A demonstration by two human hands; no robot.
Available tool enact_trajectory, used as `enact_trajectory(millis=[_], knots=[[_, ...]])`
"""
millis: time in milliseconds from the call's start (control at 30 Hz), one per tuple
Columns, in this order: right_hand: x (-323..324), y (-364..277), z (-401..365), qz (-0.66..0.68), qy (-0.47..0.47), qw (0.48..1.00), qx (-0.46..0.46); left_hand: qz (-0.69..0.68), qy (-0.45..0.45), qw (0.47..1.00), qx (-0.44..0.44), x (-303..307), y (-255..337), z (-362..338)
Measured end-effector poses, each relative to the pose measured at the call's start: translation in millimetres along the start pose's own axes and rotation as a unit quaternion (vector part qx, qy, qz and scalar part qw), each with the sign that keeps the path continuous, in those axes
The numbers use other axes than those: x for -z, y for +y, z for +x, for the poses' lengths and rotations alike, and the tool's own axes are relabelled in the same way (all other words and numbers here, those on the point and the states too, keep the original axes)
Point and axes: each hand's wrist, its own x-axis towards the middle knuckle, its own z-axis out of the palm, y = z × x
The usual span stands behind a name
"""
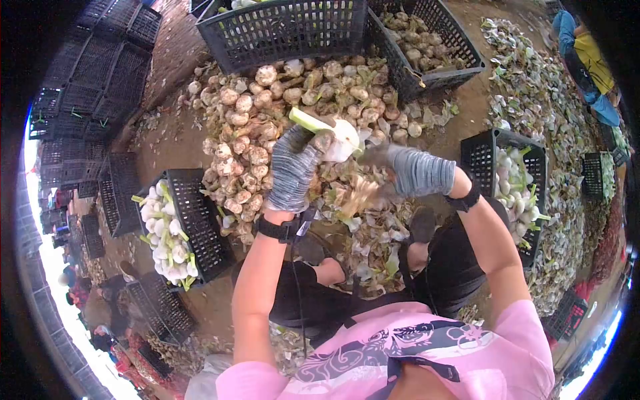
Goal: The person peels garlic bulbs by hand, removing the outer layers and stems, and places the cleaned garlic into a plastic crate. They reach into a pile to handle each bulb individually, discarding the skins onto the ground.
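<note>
My left hand (295, 167), in a grey knit glove, is closed around a white garlic bulb (343, 141) with a short pale green stem (305, 120) pointing up and left. Close to the bulb's right side is my gloved right hand (417, 171). Motion smears its fingers, so what they hold, if anything, does not show. Below that hand, a brownish blurred piece that looks like peel (360, 197) hangs in the air. Beneath both hands lies a heap of unpeeled garlic bulbs (243, 160), still covered in brown, dirty skins.
Crates of clean white garlic stand at the left (200, 227) and right (479, 167). Two more black crates, one (283, 40) and another (437, 79), stand beyond the heap. Stacked crates (100, 67) rise at far left. Peelings (527, 87) cover the ground; another person (593, 63) is at far right.
</note>
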Motion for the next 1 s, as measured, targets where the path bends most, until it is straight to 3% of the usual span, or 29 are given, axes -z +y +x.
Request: enact_trajectory(millis=[33, 67, 133, 167, 233, 267, 300, 367, 433, 500, 567, 633, 667, 700, 767, 800, 833, 900, 1000], knots=[[-4, -5, 4, -0.013, 0.077, 0.995, -0.054, -0.001, -0.002, 1.0, 0.001, 0, 0, -1], [-2, -15, 7, -0.014, 0.078, 0.995, -0.056, 0.046, 0.011, 0.999, 0.006, -1, -1, -1], [4, -38, 11, 0.114, 0.263, 0.951, -0.113, 0.092, 0.02, 0.995, 0.013, -6, 0, -4], [-2, -40, 14, 0.05, 0.319, 0.946, -0.042, 0.115, 0.022, 0.993, 0.01, -9, 2, -5], [-10, -40, 16, 0.053, 0.322, 0.944, -0.042, 0.16, 0.024, 0.987, 0.004, -16, 5, -7], [-12, -34, 18, 0.065, 0.342, 0.937, -0.017, 0.166, 0.012, 0.984, -0.061, -17, -1, -7], [-11, -30, 16, 0.06, 0.346, 0.936, -0.022, 0.162, 0.005, 0.985, -0.062, -17, -4, -8], [-4, -22, 14, 0.227, 0.27, 0.934, -0.057, 0.153, -0.03, 0.986, -0.054, -12, -6, -7], [-5, -9, 16, 0.209, 0.293, 0.932, -0.029, 0.183, -0.048, 0.98, -0.068, -9, -12, -6], [2, -10, 13, 0.022, 0.304, 0.945, -0.121, 0.051, -0.04, 0.998, -0.02, -14, -4, -9], [3, -3, 12, 0.049, 0.316, 0.941, -0.112, 0.005, -0.035, 0.999, -0.004, -15, 4, -10], [-3, 1, 16, 0.297, 0.322, 0.897, -0.056, 0.012, -0.019, 1.0, -0.005, -13, 7, -8], [-3, -7, 14, 0.373, 0.291, 0.878, -0.074, 0.035, -0.029, 0.999, -0.005, -11, 5, -5], [-9, -4, 16, 0.377, 0.282, 0.879, -0.074, 0.092, -0.025, 0.995, -0.033, -12, 5, -6], [-26, 6, 18, 0.299, 0.271, 0.913, -0.05, 0.052, -0.057, 0.996, 0.037, -11, 3, -6], [-6, -27, 13, 0.406, 0.193, 0.876, -0.177, 0.058, -0.05, 0.996, 0.051, -9, -2, -6], [-5, -15, 13, 0.485, 0.172, 0.849, -0.124, 0.061, -0.05, 0.995, 0.054, -7, -5, -6], [11, -19, 8, 0.466, 0.11, 0.866, -0.145, 0.045, -0.058, 0.996, 0.055, -4, -9, -5], [14, -16, 5, 0.488, 0.14, 0.852, -0.128, 0.028, -0.041, 0.997, 0.062, -2, -10, -3]])
